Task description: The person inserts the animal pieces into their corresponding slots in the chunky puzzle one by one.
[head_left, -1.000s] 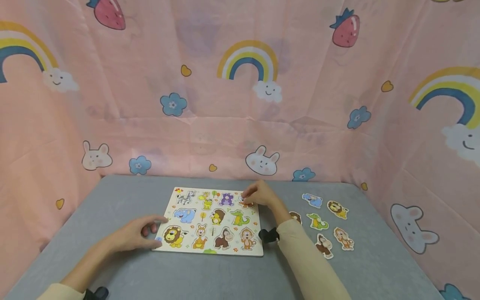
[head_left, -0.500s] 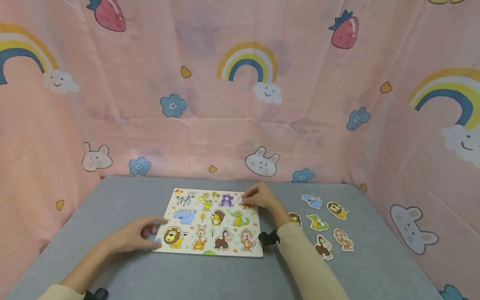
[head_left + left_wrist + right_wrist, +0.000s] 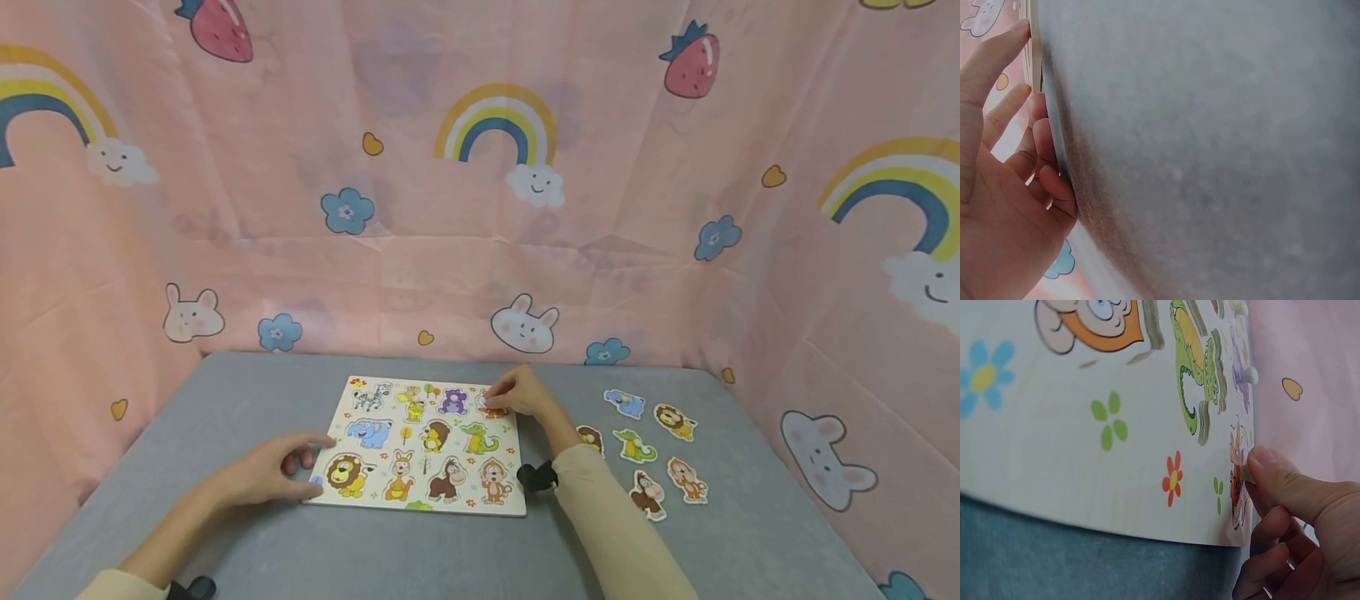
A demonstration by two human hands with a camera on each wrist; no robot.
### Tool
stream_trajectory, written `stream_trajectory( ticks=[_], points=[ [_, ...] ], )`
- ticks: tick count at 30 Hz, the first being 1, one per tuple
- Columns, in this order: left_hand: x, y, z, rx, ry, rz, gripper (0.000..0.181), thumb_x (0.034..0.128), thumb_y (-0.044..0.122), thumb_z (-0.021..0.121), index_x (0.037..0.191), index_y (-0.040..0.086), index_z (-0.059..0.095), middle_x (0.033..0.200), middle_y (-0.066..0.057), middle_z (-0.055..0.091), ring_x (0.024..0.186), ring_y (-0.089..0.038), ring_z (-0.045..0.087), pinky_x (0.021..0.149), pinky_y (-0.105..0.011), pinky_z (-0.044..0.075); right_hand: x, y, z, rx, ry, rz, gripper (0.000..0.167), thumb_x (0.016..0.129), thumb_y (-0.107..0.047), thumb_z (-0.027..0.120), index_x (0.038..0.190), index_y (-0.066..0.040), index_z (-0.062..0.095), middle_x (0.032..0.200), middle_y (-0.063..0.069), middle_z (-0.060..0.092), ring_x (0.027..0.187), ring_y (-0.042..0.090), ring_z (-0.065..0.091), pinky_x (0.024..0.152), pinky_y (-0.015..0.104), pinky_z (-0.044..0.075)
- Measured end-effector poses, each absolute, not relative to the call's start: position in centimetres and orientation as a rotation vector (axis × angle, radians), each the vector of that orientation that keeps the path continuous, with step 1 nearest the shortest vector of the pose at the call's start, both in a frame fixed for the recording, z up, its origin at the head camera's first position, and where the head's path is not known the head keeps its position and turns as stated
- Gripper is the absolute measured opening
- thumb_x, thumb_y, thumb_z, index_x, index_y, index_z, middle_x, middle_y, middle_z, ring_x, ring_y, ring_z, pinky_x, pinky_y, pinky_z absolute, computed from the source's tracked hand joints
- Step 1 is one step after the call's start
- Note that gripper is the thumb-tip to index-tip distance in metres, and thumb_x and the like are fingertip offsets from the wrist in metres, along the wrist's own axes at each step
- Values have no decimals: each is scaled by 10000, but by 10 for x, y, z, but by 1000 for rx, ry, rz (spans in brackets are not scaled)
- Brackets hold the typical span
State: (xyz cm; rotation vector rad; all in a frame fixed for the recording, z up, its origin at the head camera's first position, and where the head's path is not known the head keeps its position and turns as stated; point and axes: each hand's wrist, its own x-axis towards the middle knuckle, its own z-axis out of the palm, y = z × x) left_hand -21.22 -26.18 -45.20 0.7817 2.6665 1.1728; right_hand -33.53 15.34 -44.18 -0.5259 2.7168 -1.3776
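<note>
A white wooden animal puzzle board (image 3: pixel 380 454) lies flat on the table. My right hand (image 3: pixel 522 392) is at its top right corner, where thumb and finger pinch the small pale knob (image 3: pixel 1247 474) of an orange animal puzzle piece (image 3: pixel 1235 494). That piece sits at the board's corner slot; whether it is fully seated I cannot tell. Beside it, a purple animal piece (image 3: pixel 453 401) also carries a knob. My left hand (image 3: pixel 262 468) touches the board's left edge with thumb and forefinger spread apart, its other fingers loosely bent, as the left wrist view shows.
Several loose pieces lie right of the board: an elephant (image 3: pixel 624 402), a lion (image 3: pixel 675 420), a crocodile (image 3: pixel 635 445), a monkey (image 3: pixel 687 479), a gorilla (image 3: pixel 648 495) and a hedgehog (image 3: pixel 591 437) partly behind the right forearm. Pink patterned curtains (image 3: pixel 405 267) stand around the grey table (image 3: pixel 420 558).
Both hands stay almost in place. The right fingers remain on the orange piece at the corner, with only a slight shift; the loose pieces have not moved.
</note>
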Motion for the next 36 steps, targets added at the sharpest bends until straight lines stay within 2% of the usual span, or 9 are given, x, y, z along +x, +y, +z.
stream_trajectory(
  ticks=[9, 19, 24, 30, 36],
  points=[
    [-213, -261, -452, 798, 2677, 1156, 591, 817, 246, 875, 1306, 36, 618, 925, -5, 509, 747, -119, 460, 669, -280, 377, -337, 160, -441, -520, 2678, -1390, 92, 853, -26, 809, 902, 42, 771, 834, 62, 719, 705, 184, 592, 614, 297, 452],
    [-213, -262, -453, 810, 2679, 1160, 588, 819, 244, 875, 1305, 39, 615, 925, -1, 507, 748, -120, 457, 667, -282, 376, -343, 183, -434, -428, 2634, -1467, 149, 886, -175, 810, 979, -61, 788, 981, 36, 708, 908, 232, 573, 785, 388, 439],
    [-213, -262, -454, 825, 2688, 1149, 585, 824, 256, 869, 1304, 37, 618, 919, 9, 514, 747, -109, 459, 674, -280, 379, -342, 203, -431, -458, 2664, -1473, 181, 918, -187, 782, 1051, -64, 783, 1063, 41, 707, 1005, 244, 598, 895, 444, 445],
    [-212, -261, -454, 800, 2681, 1156, 598, 820, 247, 871, 1312, 27, 611, 922, -6, 507, 750, -116, 457, 672, -283, 378, -337, 234, -423, -537, 2658, -1475, 268, 934, -132, 756, 1137, 41, 733, 1102, 115, 718, 1023, 285, 639, 870, 433, 475],
    [-212, -261, -451, 792, 2671, 1153, 603, 822, 246, 870, 1317, 21, 608, 925, -12, 509, 752, -124, 455, 672, -285, 374, -331, 261, -417, -460, 2646, -1487, 350, 935, -175, 765, 1189, 58, 705, 1133, 137, 713, 1038, 270, 636, 811, 433, 469]
  ],
)
